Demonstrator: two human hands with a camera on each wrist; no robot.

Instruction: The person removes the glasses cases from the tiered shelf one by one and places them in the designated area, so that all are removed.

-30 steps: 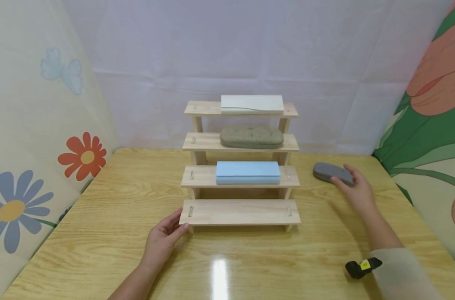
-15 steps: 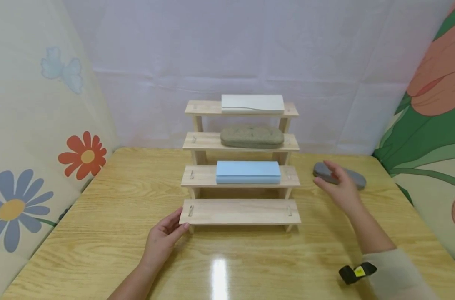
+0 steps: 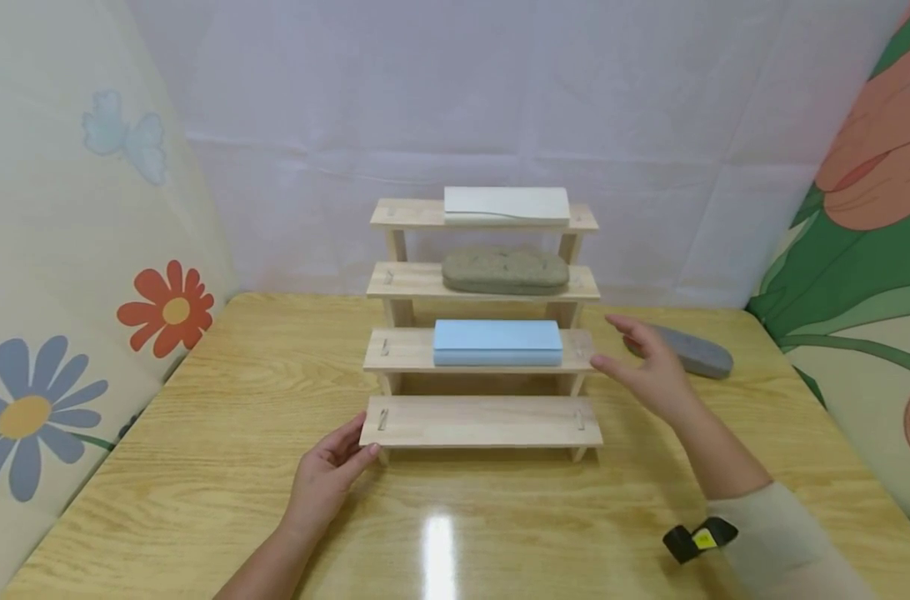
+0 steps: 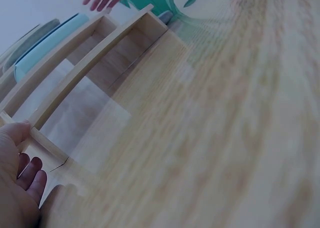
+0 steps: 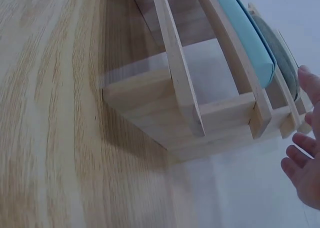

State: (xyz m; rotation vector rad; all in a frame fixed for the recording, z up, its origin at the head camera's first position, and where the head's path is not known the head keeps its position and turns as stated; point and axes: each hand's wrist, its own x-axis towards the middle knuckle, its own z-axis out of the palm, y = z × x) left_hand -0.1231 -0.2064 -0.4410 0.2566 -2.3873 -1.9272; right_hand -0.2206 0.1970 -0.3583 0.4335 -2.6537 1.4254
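Note:
A stepped wooden display rack (image 3: 481,422) stands on the table. My left hand (image 3: 327,473) grips the left end of its lowest step, thumb at the front corner and fingers along the side. My right hand (image 3: 653,372), fingers spread and holding nothing, is at the right end of the second step; I cannot tell if it touches. A light blue glasses case (image 3: 497,342) lies on that step. Above it are an olive-grey glasses case (image 3: 505,271) and, on top, a white glasses case (image 3: 506,205). A grey glasses case (image 3: 698,352) lies on the table, partly hidden behind my right hand.
The wood-grain table (image 3: 275,367) extends around the rack. A white cloth (image 3: 312,100) hangs behind it, with flower-printed panels at both sides. A black strap with a yellow mark (image 3: 701,539) sits at my right sleeve.
My right hand has let go of the grey glasses case, leaving it on the table, and has moved left toward the rack. My left hand has stayed in place.

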